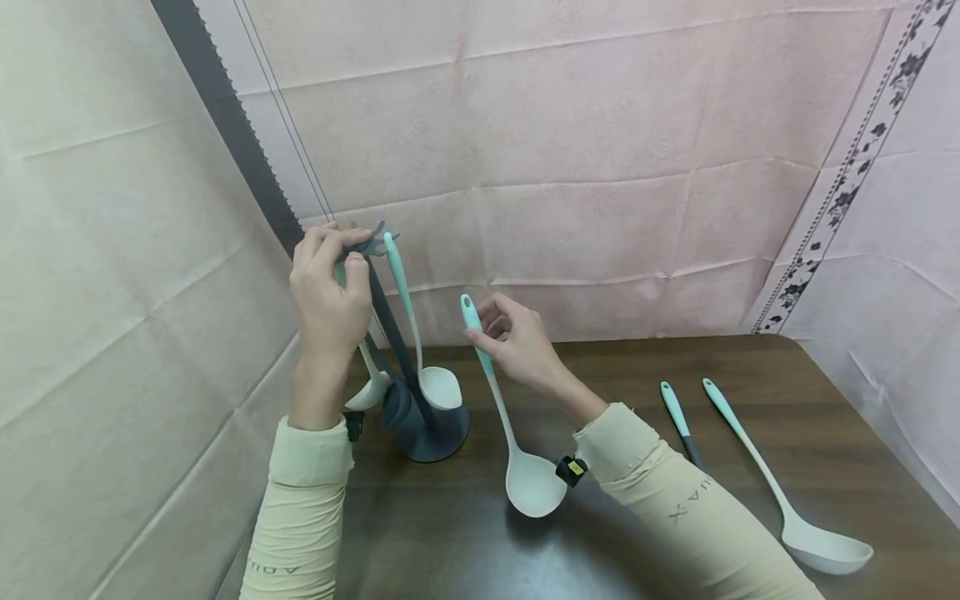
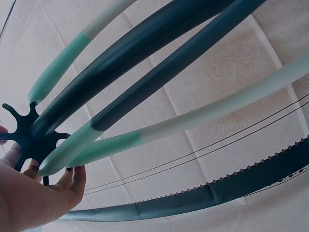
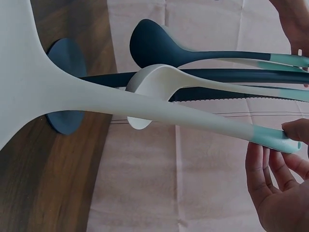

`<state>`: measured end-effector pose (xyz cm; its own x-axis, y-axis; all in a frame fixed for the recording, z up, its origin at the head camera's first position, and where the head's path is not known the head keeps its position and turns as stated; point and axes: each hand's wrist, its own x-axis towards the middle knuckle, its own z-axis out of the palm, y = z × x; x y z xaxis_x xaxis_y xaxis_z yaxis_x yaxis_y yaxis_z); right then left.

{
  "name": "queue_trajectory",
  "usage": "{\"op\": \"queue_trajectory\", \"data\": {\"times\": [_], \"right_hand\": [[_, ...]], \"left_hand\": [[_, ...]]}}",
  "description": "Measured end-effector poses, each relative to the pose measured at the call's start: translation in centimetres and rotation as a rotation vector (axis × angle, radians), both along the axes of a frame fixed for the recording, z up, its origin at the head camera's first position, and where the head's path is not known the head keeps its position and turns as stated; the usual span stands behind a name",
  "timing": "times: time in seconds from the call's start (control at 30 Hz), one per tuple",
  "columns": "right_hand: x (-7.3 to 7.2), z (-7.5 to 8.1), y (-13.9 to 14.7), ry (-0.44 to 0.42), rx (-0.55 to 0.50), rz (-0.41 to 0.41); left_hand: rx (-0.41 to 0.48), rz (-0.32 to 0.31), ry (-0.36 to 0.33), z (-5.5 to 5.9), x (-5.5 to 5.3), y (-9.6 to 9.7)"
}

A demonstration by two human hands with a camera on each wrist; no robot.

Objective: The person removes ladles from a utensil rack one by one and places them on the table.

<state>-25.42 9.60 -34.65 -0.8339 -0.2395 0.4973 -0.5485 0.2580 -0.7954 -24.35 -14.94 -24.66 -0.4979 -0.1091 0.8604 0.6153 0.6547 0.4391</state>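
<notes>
My right hand pinches the mint handle of a white ladle near its top end. The ladle hangs bowl down over the table, right of a dark utensil stand. My left hand holds the stand's top, with its fingers about the hooked crown. From the hooks hang a white ladle, a dark ladle with a mint handle end, and another white utensil, partly hidden behind the left hand and wrist.
On the right of the brown wooden table lie a white ladle and a mint-handled dark utensil, its lower part hidden by my right sleeve. Pale cloth hangs behind the table and at both sides.
</notes>
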Motion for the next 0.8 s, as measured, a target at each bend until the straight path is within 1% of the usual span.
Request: {"op": "queue_trajectory", "data": {"times": [0.17,0.43,0.8], "right_hand": [[-0.1,-0.3,0.2,-0.018,0.008,-0.021],[-0.2,-0.7,0.5,-0.023,0.022,-0.045],[-0.6,-1.3,1.1,-0.046,0.036,-0.074]], "left_hand": [[-0.005,0.005,0.001,-0.1,0.0,0.0],[-0.004,0.009,0.004,0.0,0.0,-0.1],[-0.006,0.002,0.008,-0.1,0.0,-0.1]]}}
